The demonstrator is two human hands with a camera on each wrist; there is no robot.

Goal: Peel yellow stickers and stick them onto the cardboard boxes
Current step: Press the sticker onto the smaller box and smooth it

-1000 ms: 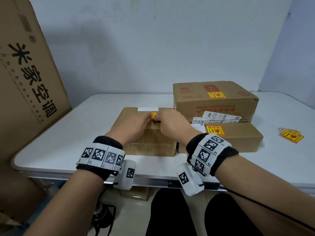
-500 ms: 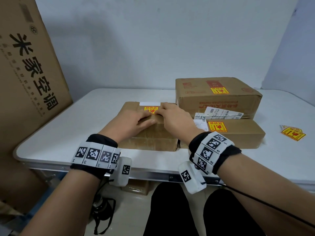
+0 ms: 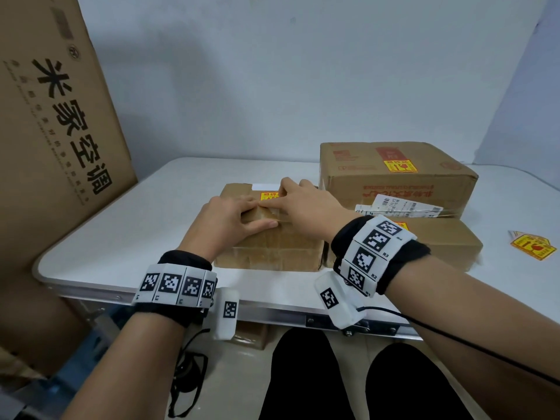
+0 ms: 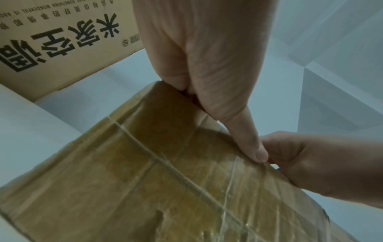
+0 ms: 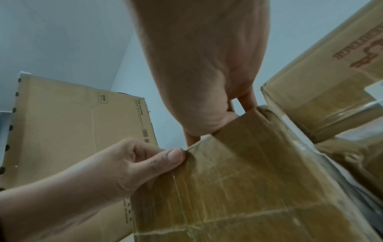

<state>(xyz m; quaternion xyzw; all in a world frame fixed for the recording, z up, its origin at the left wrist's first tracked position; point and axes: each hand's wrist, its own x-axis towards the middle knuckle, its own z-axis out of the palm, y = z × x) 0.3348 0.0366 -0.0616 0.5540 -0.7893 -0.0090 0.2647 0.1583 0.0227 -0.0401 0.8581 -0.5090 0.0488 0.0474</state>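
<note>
Sticker (image 3: 269, 197) yellow, on top of near cardboard box (image 3: 272, 247), toward its 12 o'clock edge. Left hand (image 3: 230, 219) and right hand (image 3: 306, 207) released, straight fingers flat on it. Best: rub from centre outward, seat corners, box braced against tabletop (image 3: 127, 237).

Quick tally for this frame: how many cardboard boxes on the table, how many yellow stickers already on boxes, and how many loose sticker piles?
Cardboard boxes on the table: 3 (front box, tall box, flat box)
Yellow stickers on boxes: 3 ()
Loose sticker piles on the table: 1 ()
Total: 7
</note>
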